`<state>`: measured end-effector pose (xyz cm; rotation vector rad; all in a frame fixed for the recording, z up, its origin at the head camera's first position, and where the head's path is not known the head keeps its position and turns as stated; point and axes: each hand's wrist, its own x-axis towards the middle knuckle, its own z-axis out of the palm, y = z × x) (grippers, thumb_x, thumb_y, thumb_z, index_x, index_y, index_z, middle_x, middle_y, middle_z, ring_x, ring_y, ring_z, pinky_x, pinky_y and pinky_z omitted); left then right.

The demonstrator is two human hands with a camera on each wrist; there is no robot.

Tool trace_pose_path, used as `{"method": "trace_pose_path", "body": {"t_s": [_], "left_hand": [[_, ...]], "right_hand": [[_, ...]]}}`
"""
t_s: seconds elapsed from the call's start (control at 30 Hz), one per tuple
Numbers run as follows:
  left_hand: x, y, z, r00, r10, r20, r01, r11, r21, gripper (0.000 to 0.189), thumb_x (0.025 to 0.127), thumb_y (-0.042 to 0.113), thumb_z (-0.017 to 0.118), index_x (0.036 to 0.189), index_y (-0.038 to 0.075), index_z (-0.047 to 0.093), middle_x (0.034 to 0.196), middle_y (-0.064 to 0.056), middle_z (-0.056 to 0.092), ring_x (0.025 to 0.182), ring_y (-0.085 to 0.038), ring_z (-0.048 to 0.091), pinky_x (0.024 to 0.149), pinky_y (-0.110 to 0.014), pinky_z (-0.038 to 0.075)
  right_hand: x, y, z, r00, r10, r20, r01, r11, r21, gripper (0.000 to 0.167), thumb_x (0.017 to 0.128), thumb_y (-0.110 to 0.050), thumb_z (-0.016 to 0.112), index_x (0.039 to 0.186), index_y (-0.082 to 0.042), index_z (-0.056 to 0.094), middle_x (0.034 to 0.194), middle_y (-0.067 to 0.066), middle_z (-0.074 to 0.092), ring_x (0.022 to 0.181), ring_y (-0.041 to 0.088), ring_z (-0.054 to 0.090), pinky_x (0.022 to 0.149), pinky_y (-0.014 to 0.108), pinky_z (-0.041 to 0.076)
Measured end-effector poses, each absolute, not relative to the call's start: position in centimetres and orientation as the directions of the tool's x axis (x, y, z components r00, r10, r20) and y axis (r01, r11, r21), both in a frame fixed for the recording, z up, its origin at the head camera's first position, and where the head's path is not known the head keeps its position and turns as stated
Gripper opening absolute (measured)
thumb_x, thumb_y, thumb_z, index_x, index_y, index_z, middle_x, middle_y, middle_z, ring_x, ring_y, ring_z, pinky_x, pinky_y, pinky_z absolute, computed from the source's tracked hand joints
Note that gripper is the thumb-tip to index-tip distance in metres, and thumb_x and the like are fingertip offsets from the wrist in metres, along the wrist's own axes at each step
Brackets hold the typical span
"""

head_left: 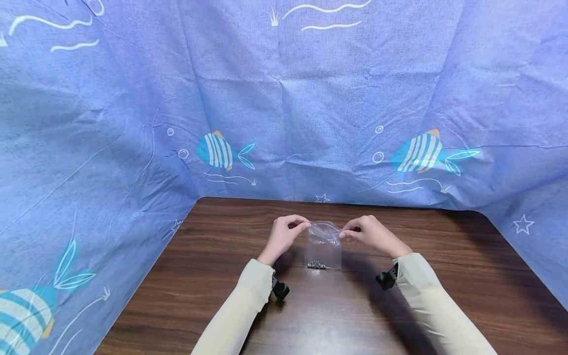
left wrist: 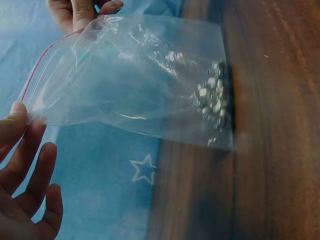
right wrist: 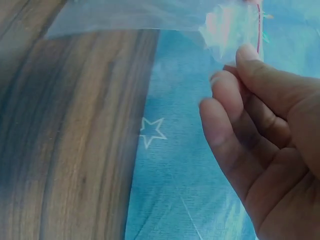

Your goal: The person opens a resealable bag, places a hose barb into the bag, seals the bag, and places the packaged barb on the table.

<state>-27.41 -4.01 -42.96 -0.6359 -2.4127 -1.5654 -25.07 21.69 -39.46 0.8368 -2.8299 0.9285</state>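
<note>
A clear zip-lock bag [head_left: 323, 246] with a red line along its mouth hangs upright between both hands. Small shiny metal beads or nuts [left wrist: 215, 97] lie heaped along its bottom; their exact kind I cannot tell. With thumb and forefinger, the left hand [head_left: 286, 235] pinches one top corner of the bag. The opposite top corner is pinched by the right hand [head_left: 367, 231], its other fingers loosely bent in the right wrist view. Between the two corners the mouth bows apart in the head view. The bag's lower edge is close over the table.
The dark wood-grain table [head_left: 248, 217] has rounded far corners. Blue fabric curtains [head_left: 284, 113] printed with fish and stars hang behind it and along its sides. A small black camera [head_left: 280, 290] sits at the left wrist, another black camera [head_left: 386, 279] at the right.
</note>
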Motion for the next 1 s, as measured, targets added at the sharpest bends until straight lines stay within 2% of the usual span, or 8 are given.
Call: {"method": "trace_pose_path", "body": {"t_s": [0.13, 0.23, 0.33, 0.43, 0.5, 0.67, 0.8, 1.0], "left_hand": [[-27.2, -4.0, -42.4, -0.888, 0.240, 0.392, 0.455, 0.337, 0.824, 0.015, 0.087, 0.020, 0.070, 0.091, 0.006, 0.075, 0.082, -0.015, 0.072, 0.066, -0.003, 0.054, 0.062, -0.020, 0.046], [-26.9, -4.0, -42.0, -0.886, 0.227, 0.404, 0.461, 0.330, 0.824, 0.014, 0.087, 0.020, 0.070, 0.091, 0.007, 0.075, 0.082, -0.015, 0.072, 0.066, -0.003, 0.054, 0.062, -0.022, 0.046], [-26.6, -3.8, -41.7, -0.876, 0.230, 0.425, 0.481, 0.337, 0.809, 0.013, 0.087, 0.020, 0.070, 0.090, 0.007, 0.074, 0.082, -0.010, 0.072, 0.067, -0.002, 0.054, 0.063, -0.020, 0.046], [-26.5, -3.7, -41.5, -0.869, 0.234, 0.435, 0.492, 0.335, 0.803, 0.012, 0.088, 0.019, 0.070, 0.090, 0.007, 0.073, 0.080, -0.008, 0.070, 0.066, -0.002, 0.052, 0.062, -0.018, 0.045], [-26.5, -3.6, -41.6, -0.873, 0.229, 0.430, 0.486, 0.334, 0.808, 0.013, 0.088, 0.020, 0.070, 0.090, 0.007, 0.073, 0.078, -0.006, 0.069, 0.065, -0.002, 0.050, 0.061, -0.018, 0.043], [-26.5, -3.5, -41.6, -0.880, 0.221, 0.420, 0.472, 0.323, 0.820, 0.013, 0.088, 0.019, 0.070, 0.090, 0.007, 0.073, 0.078, -0.012, 0.069, 0.064, -0.004, 0.050, 0.061, -0.018, 0.041], [-26.6, -3.5, -41.6, -0.879, 0.227, 0.419, 0.474, 0.331, 0.816, 0.012, 0.088, 0.019, 0.070, 0.090, 0.007, 0.073, 0.080, -0.014, 0.070, 0.065, -0.004, 0.051, 0.061, -0.017, 0.041], [-26.6, -3.4, -41.8, -0.874, 0.242, 0.421, 0.484, 0.368, 0.794, 0.011, 0.088, 0.018, 0.070, 0.089, 0.008, 0.073, 0.078, -0.006, 0.070, 0.065, -0.004, 0.052, 0.061, -0.017, 0.043]], "right_hand": [[-25.1, 22.3, -38.7, -0.864, -0.480, 0.151, -0.467, 0.652, -0.597, 0.019, 0.089, -0.024, 0.067, 0.087, -0.007, 0.074, 0.069, 0.003, 0.070, 0.061, 0.013, 0.064, 0.056, 0.022, 0.051], [-25.1, 22.5, -38.3, -0.878, -0.458, 0.143, -0.435, 0.633, -0.640, 0.019, 0.090, -0.024, 0.066, 0.089, -0.006, 0.074, 0.068, 0.003, 0.069, 0.061, 0.019, 0.065, 0.056, 0.024, 0.052], [-25.2, 22.6, -38.2, -0.883, -0.437, 0.169, -0.436, 0.636, -0.636, 0.018, 0.090, -0.024, 0.067, 0.089, -0.007, 0.073, 0.066, 0.000, 0.067, 0.059, 0.020, 0.063, 0.055, 0.025, 0.051], [-25.2, 22.7, -38.2, -0.883, -0.422, 0.204, -0.449, 0.637, -0.627, 0.016, 0.090, -0.024, 0.067, 0.089, -0.009, 0.073, 0.070, -0.003, 0.067, 0.060, 0.018, 0.063, 0.055, 0.024, 0.051], [-25.3, 22.7, -38.1, -0.889, -0.408, 0.205, -0.433, 0.609, -0.665, 0.016, 0.090, -0.024, 0.068, 0.090, -0.009, 0.073, 0.070, -0.002, 0.067, 0.061, 0.017, 0.064, 0.056, 0.026, 0.053], [-25.4, 23.0, -37.8, -0.903, -0.389, 0.180, -0.386, 0.555, -0.737, 0.017, 0.091, -0.024, 0.066, 0.091, -0.008, 0.072, 0.069, -0.001, 0.065, 0.061, 0.010, 0.061, 0.059, 0.031, 0.054], [-25.3, 23.0, -37.7, -0.902, -0.399, 0.168, -0.389, 0.579, -0.717, 0.019, 0.092, -0.025, 0.065, 0.092, -0.007, 0.071, 0.071, -0.003, 0.065, 0.062, 0.006, 0.061, 0.060, 0.031, 0.055], [-25.2, 22.7, -38.2, -0.905, -0.384, 0.183, -0.396, 0.606, -0.690, 0.016, 0.090, -0.022, 0.067, 0.092, -0.007, 0.072, 0.075, -0.001, 0.068, 0.061, 0.007, 0.062, 0.057, 0.026, 0.054]]}}
